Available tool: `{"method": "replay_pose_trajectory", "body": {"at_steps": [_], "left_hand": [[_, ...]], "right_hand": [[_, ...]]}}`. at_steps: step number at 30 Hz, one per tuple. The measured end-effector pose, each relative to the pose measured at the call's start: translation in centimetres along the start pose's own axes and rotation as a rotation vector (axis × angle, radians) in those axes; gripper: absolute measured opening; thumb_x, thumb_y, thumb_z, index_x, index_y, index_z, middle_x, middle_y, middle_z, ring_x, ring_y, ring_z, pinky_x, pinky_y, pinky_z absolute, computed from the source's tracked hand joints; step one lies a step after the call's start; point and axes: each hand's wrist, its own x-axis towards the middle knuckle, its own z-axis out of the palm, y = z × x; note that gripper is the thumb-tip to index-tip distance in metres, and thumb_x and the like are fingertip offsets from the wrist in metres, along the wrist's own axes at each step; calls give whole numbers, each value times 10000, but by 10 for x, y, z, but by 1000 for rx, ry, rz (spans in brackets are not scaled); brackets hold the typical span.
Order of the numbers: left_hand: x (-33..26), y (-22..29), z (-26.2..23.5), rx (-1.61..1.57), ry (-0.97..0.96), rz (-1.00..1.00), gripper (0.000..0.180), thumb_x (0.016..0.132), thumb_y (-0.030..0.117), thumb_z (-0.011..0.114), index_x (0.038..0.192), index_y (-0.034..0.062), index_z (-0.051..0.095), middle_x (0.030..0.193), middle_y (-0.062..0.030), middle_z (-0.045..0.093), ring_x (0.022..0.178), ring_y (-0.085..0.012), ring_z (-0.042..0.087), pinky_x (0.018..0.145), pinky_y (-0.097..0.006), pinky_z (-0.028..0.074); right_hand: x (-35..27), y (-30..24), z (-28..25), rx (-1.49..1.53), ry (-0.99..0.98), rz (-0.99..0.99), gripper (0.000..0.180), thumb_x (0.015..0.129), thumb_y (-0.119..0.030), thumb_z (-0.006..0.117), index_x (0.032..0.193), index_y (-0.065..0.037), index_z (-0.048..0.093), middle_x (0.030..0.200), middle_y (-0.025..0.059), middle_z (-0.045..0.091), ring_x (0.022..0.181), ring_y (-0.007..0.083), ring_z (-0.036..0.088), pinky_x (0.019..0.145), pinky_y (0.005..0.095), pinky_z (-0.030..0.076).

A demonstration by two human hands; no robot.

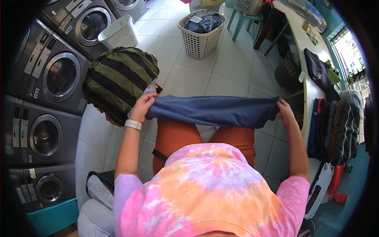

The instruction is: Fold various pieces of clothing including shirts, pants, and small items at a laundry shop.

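A dark blue garment [215, 111] is stretched flat between my two hands, in front of my lap. My left hand [141, 107] pinches its left edge; a white watch sits on that wrist. My right hand [285, 111] grips its right edge. Below the garment I see my orange trousers [173, 136] and a tie-dye pink and orange shirt [205, 189]. Just left of my left hand stands a heap covered by an olive and black striped cloth [118, 79].
Front-loading washers [59, 75] line the left wall. A white basket with dark clothes [201, 33] and an empty white basket [118, 33] stand on the tiled floor. At the right, a long counter [312, 89] carries a row of folded dark clothes [335, 130]. A dark basket [103, 177] sits at lower left.
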Motion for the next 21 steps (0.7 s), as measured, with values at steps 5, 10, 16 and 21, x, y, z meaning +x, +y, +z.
{"method": "replay_pose_trajectory", "body": {"at_steps": [5, 10, 16, 21], "left_hand": [[-6, 64, -2, -50, -5, 97, 254, 860, 70, 552, 1102, -6, 563, 982, -50, 599, 861, -113, 555, 791, -240, 450], [-77, 64, -43, 254, -88, 107, 179, 759, -1, 623, 935, 3, 652, 880, -34, 631, 801, -95, 575, 734, -220, 458], [-138, -34, -51, 248, -180, -288, 157, 723, 22, 678, 880, 17, 678, 835, -28, 656, 761, -88, 591, 710, -221, 466], [-144, -56, -25, 119, -65, -320, 159, 746, 72, 682, 896, 19, 673, 818, -19, 650, 740, -79, 569, 704, -222, 447]], "right_hand": [[17, -25, -17, 144, 52, -393, 236, 882, -192, 541, 1041, -19, 548, 828, -2, 574, 719, 69, 499, 666, 226, 408], [1, -32, -33, -301, 177, -586, 194, 827, -117, 587, 978, 3, 576, 766, 30, 581, 671, 75, 501, 598, 235, 419], [-31, 6, -19, -558, 63, -331, 273, 750, -143, 655, 962, 10, 579, 849, 178, 619, 807, 277, 611, 719, 351, 465], [-43, 15, -12, -835, 68, -343, 255, 745, -134, 648, 951, 3, 588, 893, 191, 616, 862, 329, 593, 761, 378, 453]]}}
